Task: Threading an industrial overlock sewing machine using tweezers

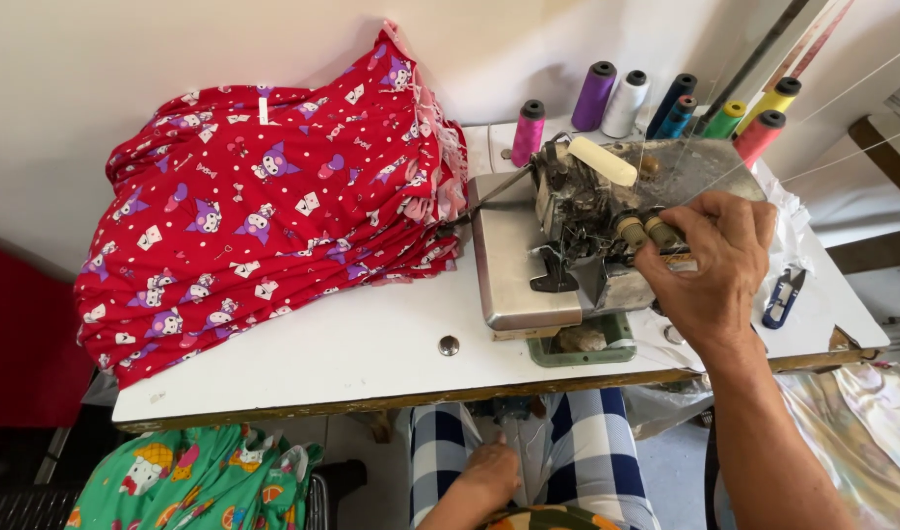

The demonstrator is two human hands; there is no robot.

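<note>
Right hand (715, 270) at the overlock machine (587, 231) near the table's (352, 344) right front edge — fingers curled around the tension knobs (646, 233), closed on them. Best done with small turns, wrist steady. Left hand (489, 471) rests low, below the front edge; fingers loosely bent, holding nothing visible
</note>
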